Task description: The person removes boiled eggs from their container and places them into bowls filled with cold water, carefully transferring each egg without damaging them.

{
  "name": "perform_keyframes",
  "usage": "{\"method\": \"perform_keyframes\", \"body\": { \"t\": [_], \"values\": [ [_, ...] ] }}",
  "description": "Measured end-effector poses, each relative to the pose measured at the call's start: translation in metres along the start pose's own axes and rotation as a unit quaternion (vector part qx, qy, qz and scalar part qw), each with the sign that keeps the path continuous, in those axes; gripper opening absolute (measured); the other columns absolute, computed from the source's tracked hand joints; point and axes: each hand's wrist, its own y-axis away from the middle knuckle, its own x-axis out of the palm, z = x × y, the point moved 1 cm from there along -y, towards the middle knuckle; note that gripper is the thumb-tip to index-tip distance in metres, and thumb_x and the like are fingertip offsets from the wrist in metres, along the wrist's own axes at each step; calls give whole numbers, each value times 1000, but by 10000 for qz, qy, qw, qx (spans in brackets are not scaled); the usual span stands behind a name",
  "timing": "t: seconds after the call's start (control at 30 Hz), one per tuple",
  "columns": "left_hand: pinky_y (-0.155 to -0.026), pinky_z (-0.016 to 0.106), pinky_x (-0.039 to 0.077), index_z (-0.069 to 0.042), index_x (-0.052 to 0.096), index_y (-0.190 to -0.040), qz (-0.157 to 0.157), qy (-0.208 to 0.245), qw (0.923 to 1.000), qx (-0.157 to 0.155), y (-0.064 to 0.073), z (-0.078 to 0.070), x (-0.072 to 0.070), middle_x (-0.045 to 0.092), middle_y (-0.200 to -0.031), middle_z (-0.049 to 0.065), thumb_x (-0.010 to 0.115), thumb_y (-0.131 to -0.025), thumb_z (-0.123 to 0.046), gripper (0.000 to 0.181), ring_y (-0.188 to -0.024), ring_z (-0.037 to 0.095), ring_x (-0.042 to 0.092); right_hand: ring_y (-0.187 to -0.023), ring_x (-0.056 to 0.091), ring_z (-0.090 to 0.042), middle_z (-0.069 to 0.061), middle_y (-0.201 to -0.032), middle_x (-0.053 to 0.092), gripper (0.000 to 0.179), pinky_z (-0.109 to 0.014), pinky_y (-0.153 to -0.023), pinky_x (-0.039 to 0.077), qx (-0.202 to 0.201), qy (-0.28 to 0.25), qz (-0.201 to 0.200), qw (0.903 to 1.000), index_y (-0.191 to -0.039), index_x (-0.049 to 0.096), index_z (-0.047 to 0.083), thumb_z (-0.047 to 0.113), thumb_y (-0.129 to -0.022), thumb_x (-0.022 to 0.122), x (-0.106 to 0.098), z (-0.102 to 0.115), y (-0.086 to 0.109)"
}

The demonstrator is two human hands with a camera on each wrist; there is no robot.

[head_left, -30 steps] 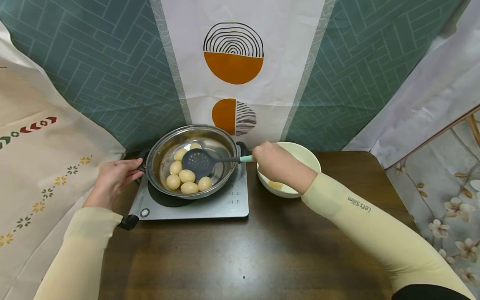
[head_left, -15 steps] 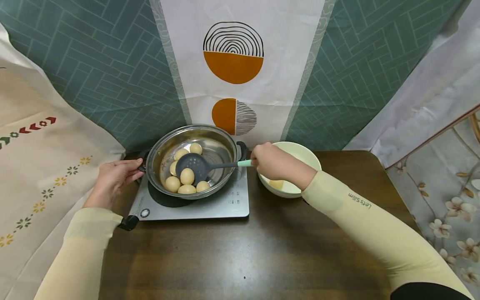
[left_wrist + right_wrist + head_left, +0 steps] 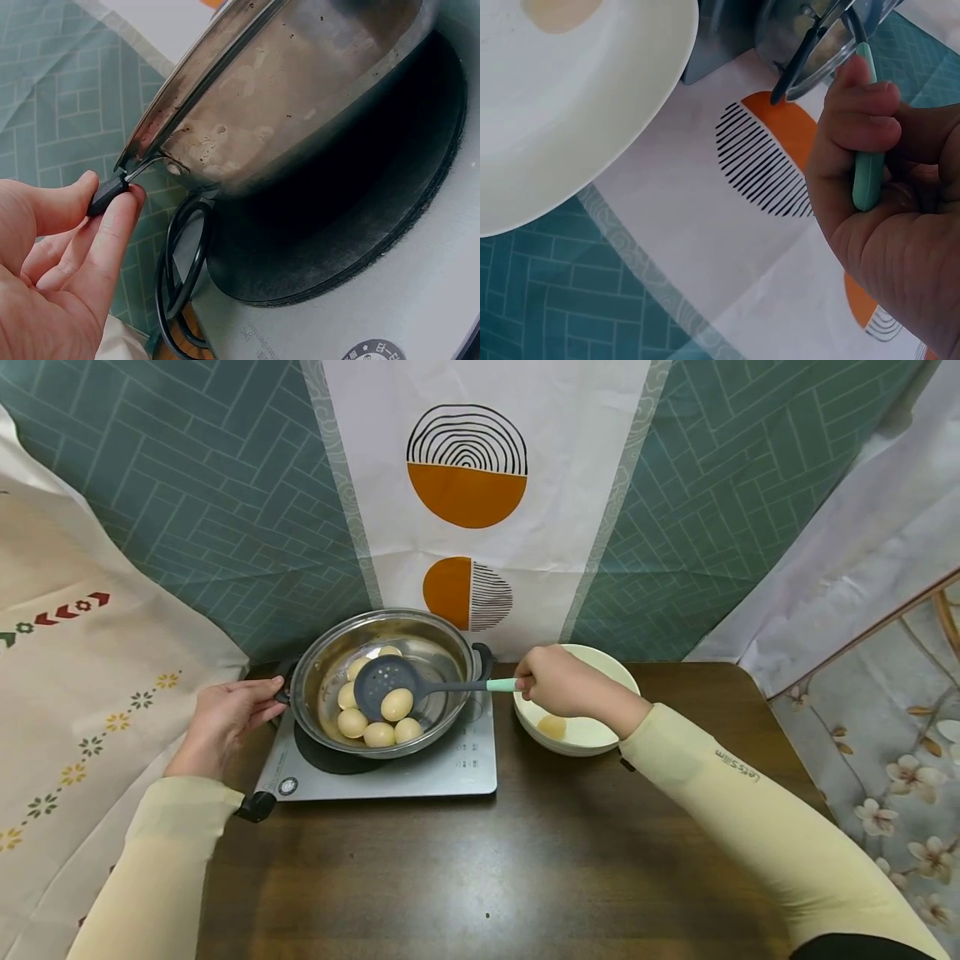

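Observation:
My left hand (image 3: 225,718) pinches the black side handle (image 3: 109,193) of a steel pan (image 3: 438,653) between thumb and fingers. Several pale yellow, smooth eggs (image 3: 379,734) lie in the pan, mostly at its left and front. My right hand (image 3: 558,683) grips the mint-green end of a dark grey slotted skimmer (image 3: 377,681), its fingers curled round the handle (image 3: 868,176). Over the pan, the skimmer's perforated head carries one egg (image 3: 397,703) near its front edge and covers part of the others.
The pan is over a silver induction cooktop (image 3: 450,781), whose black cord (image 3: 171,277) coils at the left. To the right, under my right hand, is a pale cream bowl (image 3: 606,673) with a yellowish piece (image 3: 552,727) inside. A patterned cloth (image 3: 675,568) hangs behind.
The skimmer has dipped among the eggs and now bears one, with its head shifted slightly right and up. My right hand has drawn back a little rightward; my left stays on the handle.

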Motion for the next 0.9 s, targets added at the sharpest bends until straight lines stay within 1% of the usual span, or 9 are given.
{"method": "perform_keyframes", "body": {
  "t": [0.1,0.27,0.43,0.63,0.73,0.9],
  "values": [
    [-64,24,60,-9,75,-81,18,15,10000,22,1,1,-1,73,-75,0,73,-80,-7,3,-65,12,70,-68,47,-15,1,-75,64,20,-23,-59,41,27,-65,16,10000,-84,69,10,9,-94,52,-3,-3,2],
    [-64,24,60,-8,75,-82,50,67,10000,-3,2,1,-2,73,-75,1,73,-80,-6,4,-65,12,70,-64,44,-15,-1,-76,64,23,-23,-55,36,46,-22,-116,9999,-78,68,14,11,-95,51,-10,-8,8],
    [-65,24,61,-8,75,-84,50,51,10000,-31,2,0,-1,73,-75,2,74,-79,-6,5,-66,13,70,-67,45,-16,0,-79,65,20,-24,-57,39,203,-27,-190,9996,-82,69,14,15,-95,53,-14,-17,15],
    [-64,24,60,-8,76,-83,24,54,10000,-26,2,-2,1,73,-75,2,74,-79,-5,5,-65,13,70,-74,49,-17,-3,-85,68,18,-25,-64,42,199,-90,-139,9997,-91,70,10,14,-96,53,-15,-29,19],
    [-64,24,60,-7,76,-83,30,80,10000,-1,2,-1,1,73,-75,2,73,-79,-5,5,-65,13,70,-76,52,-17,-2,-85,69,17,-25,-64,43,213,-151,-131,9996,-94,70,10,15,-96,53,-15,-33,20],
    [-63,24,60,-7,76,-83,78,155,9998,42,1,0,1,73,-75,2,73,-80,-3,6,-65,13,70,-74,53,-17,1,-82,67,17,-24,-59,43,219,-191,-181,9994,-91,70,11,14,-95,54,-17,-37,21]
  ]
}}
